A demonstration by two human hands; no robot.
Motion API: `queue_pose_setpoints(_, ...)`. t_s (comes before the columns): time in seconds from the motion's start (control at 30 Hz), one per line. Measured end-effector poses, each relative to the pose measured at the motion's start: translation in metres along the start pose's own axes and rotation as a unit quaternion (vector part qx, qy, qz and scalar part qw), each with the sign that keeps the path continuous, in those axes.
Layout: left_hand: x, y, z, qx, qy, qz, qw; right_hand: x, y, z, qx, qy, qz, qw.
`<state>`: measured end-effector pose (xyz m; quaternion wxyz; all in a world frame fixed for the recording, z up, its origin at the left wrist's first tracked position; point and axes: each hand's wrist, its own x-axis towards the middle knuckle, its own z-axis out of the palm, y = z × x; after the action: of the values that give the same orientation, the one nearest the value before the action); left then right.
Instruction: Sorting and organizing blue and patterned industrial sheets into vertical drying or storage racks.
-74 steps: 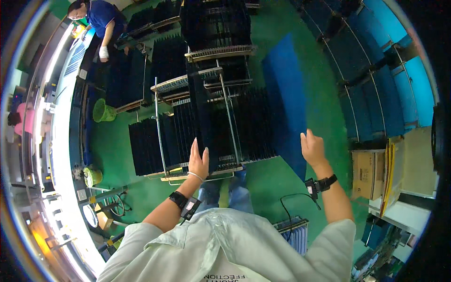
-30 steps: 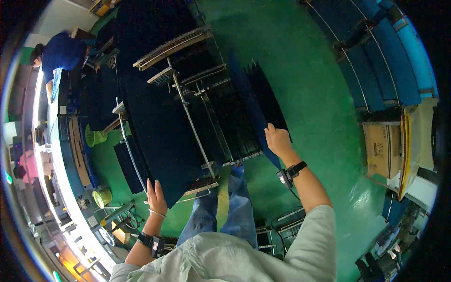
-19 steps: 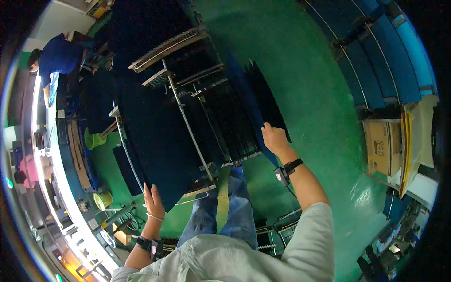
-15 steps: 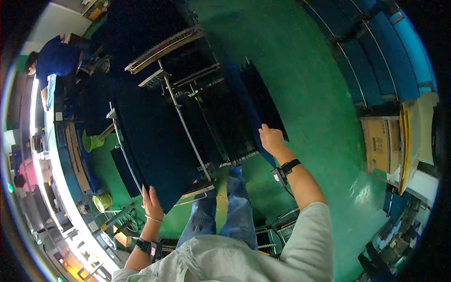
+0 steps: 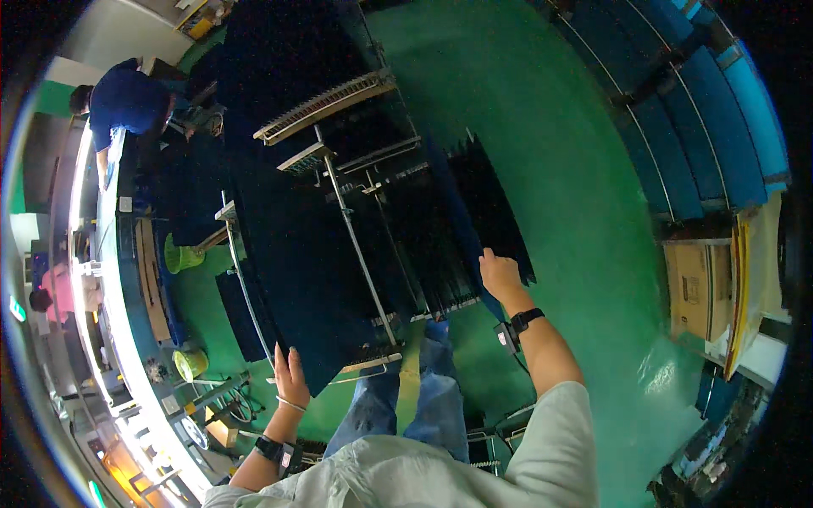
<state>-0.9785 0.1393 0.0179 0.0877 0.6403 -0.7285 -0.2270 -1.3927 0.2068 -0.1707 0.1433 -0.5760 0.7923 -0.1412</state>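
Observation:
In front of me stands a metal rack [image 5: 347,216] with slotted bars, full of dark navy sheets. My left hand [image 5: 290,383] is at the near left corner of a large navy panel [image 5: 296,279], its fingers stretched upward against the panel next to an upright metal rail. Farther right, my right hand [image 5: 501,277] is closed on the near edge of a narrow-looking blue sheet [image 5: 457,216], seen almost edge-on. Right of that sheet hang more black-looking sheets [image 5: 495,203]. The left thumb and the sheets' far edges are hard to make out in the dark.
Green floor [image 5: 584,254] runs along the right. Beyond it are blue panels on a rack [image 5: 677,135] and a cardboard box [image 5: 699,288]. A brightly lit bench [image 5: 106,279] lines the left, with a person [image 5: 127,102] bent over it. Green baskets [image 5: 190,364] stand below.
The whole view has shifted, so the rack and sheets sit lower and farther right. Both hands keep nearly the same places on the sheets, the right one still gripping.

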Motion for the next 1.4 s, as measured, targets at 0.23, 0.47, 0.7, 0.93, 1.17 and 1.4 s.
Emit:
queue_pose_setpoints(0.23, -0.004, -0.019, 0.002, 0.012, 0.027, 0.039, 0.999, 0.023, -0.013, 0.004, 0.020, -0.004, -0.001, 1.000)
queue_pose_setpoints(0.47, -0.002, 0.010, 0.003, -0.088, 0.015, -0.032, 0.995, 0.040, -0.012, 0.015, -0.043, -0.095, 0.034, 0.994)
queue_pose_setpoints(0.7, 0.002, 0.005, 0.007, -0.225, 0.027, -0.069, 0.972, 0.040, -0.143, -0.088, 0.268, -0.076, -0.020, 0.960)
queue_pose_setpoints(0.93, 0.009, 0.005, 0.015, -0.181, 0.062, 0.044, 0.981, 0.013, -0.306, -0.128, 0.291, -0.113, -0.078, 0.947)
queue_pose_setpoints(1.17, 0.013, -0.002, -0.008, -0.125, 0.086, 0.076, 0.986, 0.034, -0.376, -0.102, 0.068, -0.093, -0.067, 0.991)
queue_pose_setpoints(1.4, 0.020, -0.004, 0.003, -0.105, 0.084, 0.100, 0.986, 0.040, -0.381, -0.069, 0.027, -0.058, -0.047, 0.997)
